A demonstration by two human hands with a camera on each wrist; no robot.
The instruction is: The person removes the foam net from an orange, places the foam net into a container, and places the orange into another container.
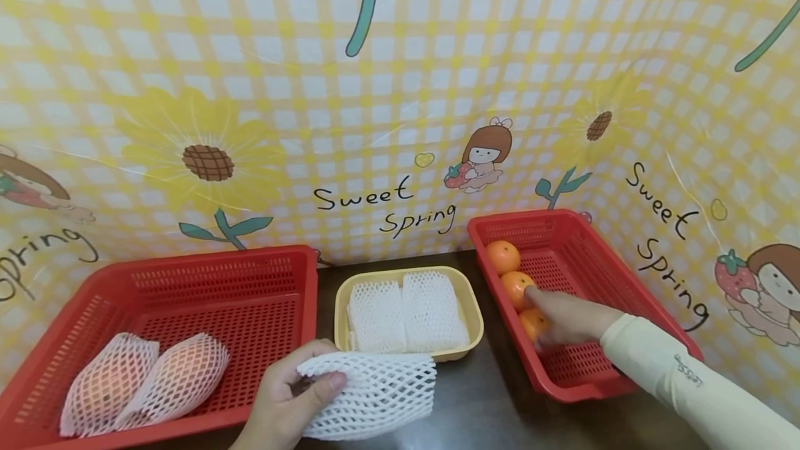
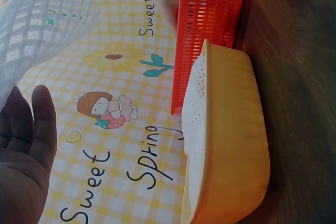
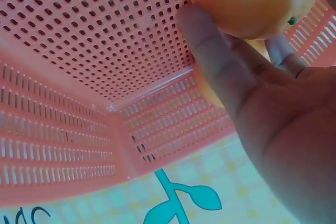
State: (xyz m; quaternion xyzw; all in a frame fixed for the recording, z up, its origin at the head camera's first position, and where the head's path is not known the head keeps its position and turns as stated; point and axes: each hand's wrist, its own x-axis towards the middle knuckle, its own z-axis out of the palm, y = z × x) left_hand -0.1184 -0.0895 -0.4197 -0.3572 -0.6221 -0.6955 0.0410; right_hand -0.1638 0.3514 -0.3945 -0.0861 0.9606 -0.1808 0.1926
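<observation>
My left hand (image 1: 284,391) pinches a white foam net sleeve (image 1: 381,398) between thumb and fingers, in front of the yellow tub. The sleeve looks flattened, with nothing showing inside. My right hand (image 1: 575,319) reaches into the right red basket (image 1: 569,269) and grips the nearest orange (image 1: 532,326). In the right wrist view, fingers and thumb curl around this orange (image 3: 247,3), which shows a small green stem spot. Two more oranges (image 1: 503,256) line the basket's left wall behind it. My right palm lies over the basket floor.
Between the baskets, a yellow tub (image 1: 476,311) holds two stacks of white foam net sleeves (image 1: 431,311). The left red basket (image 1: 250,325) contains two fruits in foam nets (image 1: 181,377). A yellow checked cloth (image 1: 375,103) rises behind the dark table (image 1: 469,401).
</observation>
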